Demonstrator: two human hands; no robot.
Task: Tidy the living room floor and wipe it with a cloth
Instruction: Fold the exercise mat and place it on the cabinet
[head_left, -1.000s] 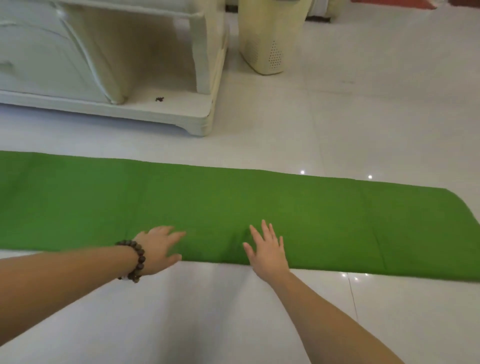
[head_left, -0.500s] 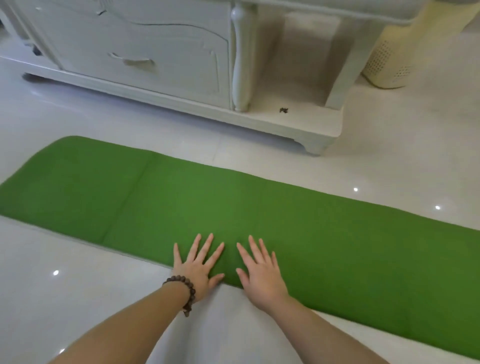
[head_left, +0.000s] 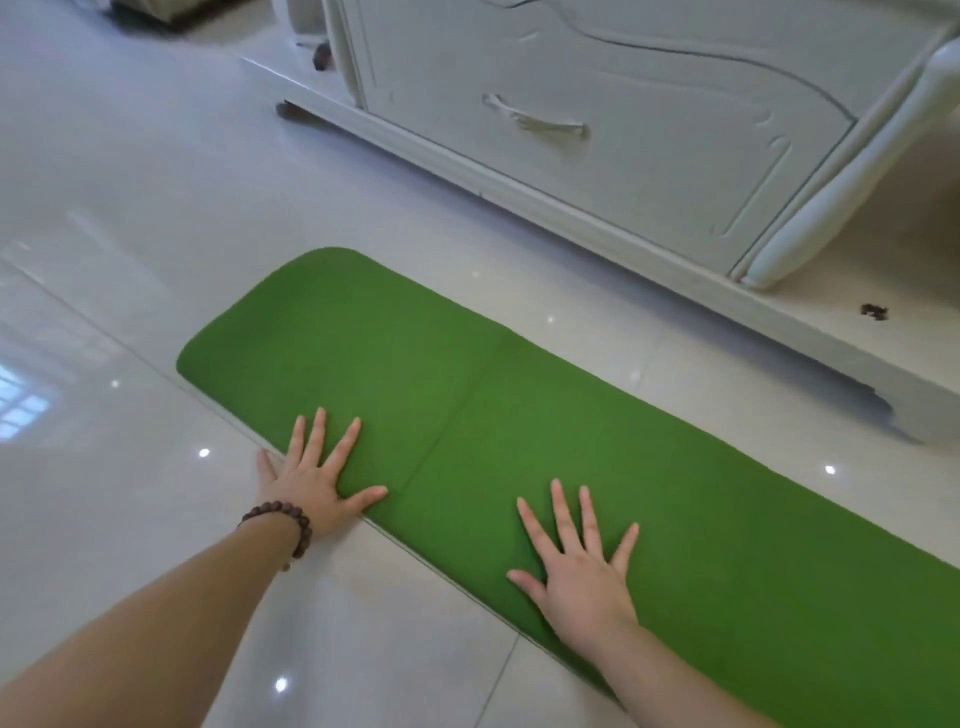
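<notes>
A white cabinet (head_left: 649, 140) stands at one o'clock on the tiled floor (head_left: 104, 234). The green cloth (head_left: 519, 415) lies flat from ten to four o'clock. The right hand (head_left: 582, 577) and left hand (head_left: 311, 478), fingers spread, press flat on its near edge; a bead bracelet (head_left: 288, 525) circles the left wrist.

head cam | worn view, tilted forward-down | close over green mat (head_left: 519, 415) on tiled floor (head_left: 130, 234) | single view
</notes>
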